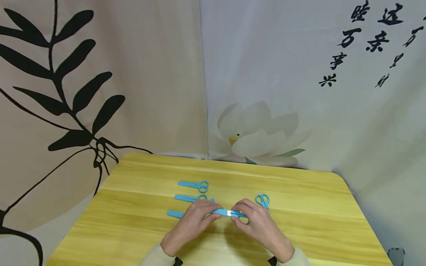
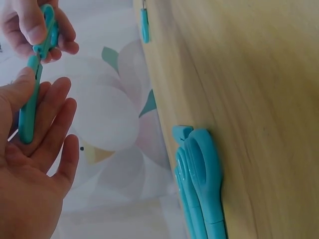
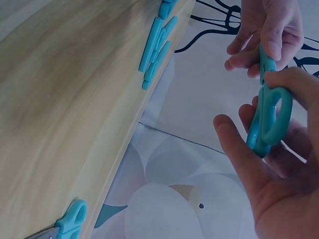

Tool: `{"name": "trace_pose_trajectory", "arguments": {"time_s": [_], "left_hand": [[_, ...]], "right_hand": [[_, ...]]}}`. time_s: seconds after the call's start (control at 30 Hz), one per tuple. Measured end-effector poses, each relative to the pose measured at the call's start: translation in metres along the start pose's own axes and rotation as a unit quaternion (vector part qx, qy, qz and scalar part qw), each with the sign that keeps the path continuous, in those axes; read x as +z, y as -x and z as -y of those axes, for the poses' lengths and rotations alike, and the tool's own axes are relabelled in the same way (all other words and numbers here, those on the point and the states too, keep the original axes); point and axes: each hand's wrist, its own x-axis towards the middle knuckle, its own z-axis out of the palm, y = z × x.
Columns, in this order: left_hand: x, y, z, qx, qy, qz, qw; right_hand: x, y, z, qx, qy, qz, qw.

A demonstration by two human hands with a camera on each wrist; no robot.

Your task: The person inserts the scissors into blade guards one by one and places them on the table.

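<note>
Five scissors are in view: three left pairs [image 1: 188, 184] on the table [image 1: 299, 236], one right pair [image 1: 265, 204], one held pair [image 1: 237, 214] between both hands. The left hand [image 1: 194, 216] pinches its sheath [image 1: 218, 211], blades partly inside; the right hand [image 1: 256, 220] grips its handles. The left hand partly hides the nearest left pair; a small blue piece [image 1: 212, 200] is unclear.

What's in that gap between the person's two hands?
Blue scissors bridge it, seen in the head view: the left hand pinches the blade cover, the right hand holds the handles, and a short pale strip shows between cover and handles.
</note>
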Motion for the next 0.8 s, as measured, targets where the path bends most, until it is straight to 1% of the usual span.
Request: {"name": "trace_pose_trajectory", "arguments": {"time_s": [0.13, 0.43, 0.63, 0.8], "left_hand": [[0.0004, -0.0003, -0.0016, -0.004, 0.002, 0.0, 1.0], [0.0049, 0.0026, -0.001, 0.001, -0.011, -0.018, 0.9998], [0.0078, 0.0036, -0.0014, -0.001, -0.012, -0.015, 0.9998], [0.0091, 0.0045, -0.0017, -0.001, -0.011, -0.015, 0.9998]], "right_hand": [[0.0006, 0.0004, 0.0003, 0.001, 0.002, -0.002, 1.0], [0.0009, 0.0006, 0.0019, 0.008, 0.002, 0.001, 1.0], [0.0017, 0.0025, 0.0022, 0.003, 0.007, 0.001, 1.0], [0.0023, 0.0046, 0.0026, 0.009, 0.012, 0.005, 0.9999]]}}
